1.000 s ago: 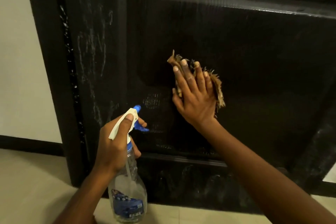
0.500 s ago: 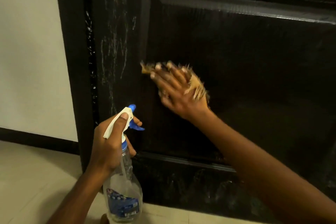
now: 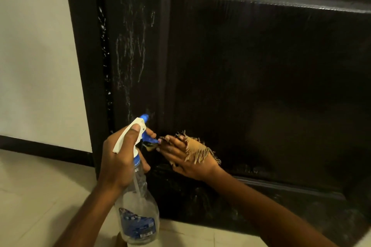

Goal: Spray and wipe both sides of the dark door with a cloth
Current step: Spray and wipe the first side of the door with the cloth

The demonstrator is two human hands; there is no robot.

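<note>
Dark door (image 3: 261,86) fills the background. At its lower-left panel corner the right hand (image 3: 180,160), grip wide, presses a frayed cloth (image 3: 197,150). Just beside it, the left hand (image 3: 118,158) grips a spray bottle (image 3: 138,212).

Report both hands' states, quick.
Left hand: grips the bottle.
Right hand: fingers straight, presses the cloth on the door.

Pale cream wall (image 3: 36,56) on the left, dark skirting board (image 3: 44,149) along its foot, pale tiled floor (image 3: 40,196) below
</note>
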